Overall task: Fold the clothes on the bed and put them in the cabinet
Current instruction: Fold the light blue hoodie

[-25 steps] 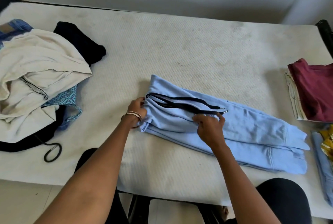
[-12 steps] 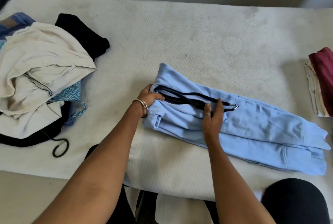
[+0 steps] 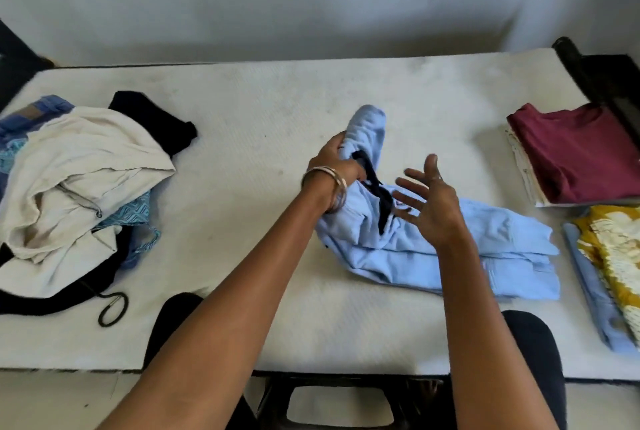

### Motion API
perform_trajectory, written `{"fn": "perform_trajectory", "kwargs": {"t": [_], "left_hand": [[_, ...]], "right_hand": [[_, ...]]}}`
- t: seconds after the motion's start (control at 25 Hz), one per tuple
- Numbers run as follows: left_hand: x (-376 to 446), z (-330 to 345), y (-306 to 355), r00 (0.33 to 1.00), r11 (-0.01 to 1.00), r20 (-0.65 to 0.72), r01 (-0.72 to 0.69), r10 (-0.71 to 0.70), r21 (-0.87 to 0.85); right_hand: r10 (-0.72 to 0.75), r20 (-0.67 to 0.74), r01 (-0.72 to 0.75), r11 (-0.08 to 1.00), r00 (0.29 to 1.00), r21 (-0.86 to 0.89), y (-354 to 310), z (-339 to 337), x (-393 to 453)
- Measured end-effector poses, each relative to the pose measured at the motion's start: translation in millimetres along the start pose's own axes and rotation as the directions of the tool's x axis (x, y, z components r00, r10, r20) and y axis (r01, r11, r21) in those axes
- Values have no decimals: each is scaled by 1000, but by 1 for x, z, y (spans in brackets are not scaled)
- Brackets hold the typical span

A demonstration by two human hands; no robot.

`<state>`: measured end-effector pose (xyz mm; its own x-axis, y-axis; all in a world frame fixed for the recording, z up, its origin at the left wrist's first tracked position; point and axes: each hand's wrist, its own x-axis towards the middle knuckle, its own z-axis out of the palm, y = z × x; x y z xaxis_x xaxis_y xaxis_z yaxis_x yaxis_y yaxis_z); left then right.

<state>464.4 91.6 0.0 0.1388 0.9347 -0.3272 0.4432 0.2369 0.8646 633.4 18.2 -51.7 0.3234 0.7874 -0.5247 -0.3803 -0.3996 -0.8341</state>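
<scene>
White mattress [image 3: 242, 111] against grey wall. Light-blue trousers [image 3: 450, 256] centre, waist end gripped and lifted by left hand [image 3: 337, 166]; right hand [image 3: 427, 202] hovers above, fingers spread, empty. Unfolded heap [image 3: 76, 166] left; maroon folded stack [image 3: 578, 152] right, patterned item [image 3: 613, 256], possibly folded, near edge.

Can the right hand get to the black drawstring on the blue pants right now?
Probably yes. The right hand is open and holds nothing, hovering just beside the drawstring, which lies exposed on the pants. The left hand grips the waistband only.
</scene>
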Motion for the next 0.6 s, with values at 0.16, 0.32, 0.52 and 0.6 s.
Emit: {"fn": "perform_trajectory", "kwargs": {"t": [0.16,0.32,0.52,0.6], "left_hand": [[-39,100,53,903,989,410,-147,131,8],[-54,143,49,734,923,662,135,151,-360],[-20,151,-26,975,976,62,208,-211,58],[-12,148,-58,953,945,112,256,-283,205]], "right_hand": [[-24,197,46,993,980,-107,-43,-56,-37],[-146,-8,144,984,989,-103,-41,-150,-35],[-141,-359,-64,861,923,-504,-9,-240,-5],[-152,-573,-307,719,805,-623,19,-245,3]]}}
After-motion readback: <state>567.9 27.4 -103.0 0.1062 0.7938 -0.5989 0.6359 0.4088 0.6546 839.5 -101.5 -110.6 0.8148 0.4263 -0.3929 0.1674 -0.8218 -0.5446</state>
